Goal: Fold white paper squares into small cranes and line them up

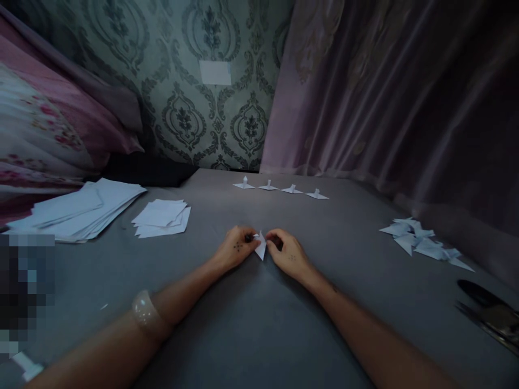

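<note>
A small folded white paper [261,249] with a pointed lower tip is held between my hands, above the middle of the grey table. My left hand [236,247] pinches its left side between thumb and fingers. Curled in from the other side, my right hand [288,254] has thumb and forefinger closed at the paper's right edge. The fingers partly hide the upper folds. Farther back stands a row of several folded paper pieces [292,189], each with a flat pointed base and a small upright part.
At left lie a stack of large white sheets [117,200] and a pile of smaller paper squares [160,213]. A heap of folded papers [421,240] sits at right, with scissors [486,313] nearer me. A pink curtain [324,97] borders the table [251,335].
</note>
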The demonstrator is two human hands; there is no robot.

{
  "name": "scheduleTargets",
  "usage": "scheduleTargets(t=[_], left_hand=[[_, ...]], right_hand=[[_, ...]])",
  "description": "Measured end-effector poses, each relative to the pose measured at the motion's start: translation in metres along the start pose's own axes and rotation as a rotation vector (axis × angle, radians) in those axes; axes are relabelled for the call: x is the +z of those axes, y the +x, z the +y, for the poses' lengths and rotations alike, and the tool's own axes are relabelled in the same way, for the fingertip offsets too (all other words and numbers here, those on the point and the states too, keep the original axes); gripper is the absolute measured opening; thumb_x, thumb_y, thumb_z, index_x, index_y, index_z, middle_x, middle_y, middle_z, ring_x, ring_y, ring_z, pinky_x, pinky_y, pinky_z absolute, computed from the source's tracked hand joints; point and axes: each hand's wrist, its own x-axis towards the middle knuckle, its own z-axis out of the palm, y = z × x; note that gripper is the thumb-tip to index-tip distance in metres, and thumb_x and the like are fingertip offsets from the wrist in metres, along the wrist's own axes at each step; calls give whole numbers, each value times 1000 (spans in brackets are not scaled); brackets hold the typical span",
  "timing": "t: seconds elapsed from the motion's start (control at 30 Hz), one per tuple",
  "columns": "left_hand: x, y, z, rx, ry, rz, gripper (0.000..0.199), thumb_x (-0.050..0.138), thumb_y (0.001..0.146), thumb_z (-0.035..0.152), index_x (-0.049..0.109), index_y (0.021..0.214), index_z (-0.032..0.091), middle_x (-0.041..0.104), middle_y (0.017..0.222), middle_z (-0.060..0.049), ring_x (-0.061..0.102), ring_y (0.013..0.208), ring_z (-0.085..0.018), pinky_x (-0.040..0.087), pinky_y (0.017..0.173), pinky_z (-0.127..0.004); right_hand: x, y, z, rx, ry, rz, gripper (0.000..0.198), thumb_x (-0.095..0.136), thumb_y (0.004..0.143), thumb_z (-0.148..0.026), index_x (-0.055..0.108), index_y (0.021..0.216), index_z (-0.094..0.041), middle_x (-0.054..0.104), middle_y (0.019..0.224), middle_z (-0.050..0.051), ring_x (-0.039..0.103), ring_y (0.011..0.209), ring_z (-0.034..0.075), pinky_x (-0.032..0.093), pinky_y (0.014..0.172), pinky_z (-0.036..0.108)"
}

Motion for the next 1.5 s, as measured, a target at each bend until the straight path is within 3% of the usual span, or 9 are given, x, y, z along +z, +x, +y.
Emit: scheduleTargets(t=[0.23,0.7,0.87,1.17,1.37,1.5], left_hand=[[2,-11,8,74,43,-5,11,60,76,19,69,77,15,62,65,0,53,62,-12,36,59,-22],[0,-13,13,199,132,6,11,61,81,19,70,76,17,66,72,-1,58,72,-14,39,66,-23],[1,-12,13,267,183,-19,13,59,84,16,69,76,15,64,70,-2,56,73,-15,38,67,-24],[-1,-14,15,233,166,-42,12,59,84,19,70,80,17,66,75,-2,58,76,-16,40,69,-24],[-1,-13,15,203,147,-49,13,60,83,21,71,80,17,66,75,-3,59,77,-16,41,71,-25],[-1,-14,16,197,120,-51,14,58,84,22,71,81,19,67,76,-3,59,76,-16,42,71,-25]], right_hand=[[-5,-14,-4,31,-1,-1,15,52,77,-15,64,85,-18,65,77,2,58,69,13,43,65,24],[-5,-10,-16,41,22,-30,16,50,79,-22,65,81,-17,67,73,2,59,67,13,41,63,23],[-3,-1,-21,161,-36,-28,35,49,83,-41,68,67,-17,69,68,5,62,67,16,39,60,25],[-11,8,-20,311,15,-125,25,55,73,-32,69,62,-15,59,54,0,53,54,12,33,50,21],[-19,8,-26,427,211,-206,24,57,75,-33,66,64,-14,56,56,0,47,52,9,33,48,19],[-21,8,-28,476,298,-225,14,58,74,-23,65,65,-15,56,57,-2,47,50,7,33,45,18]])
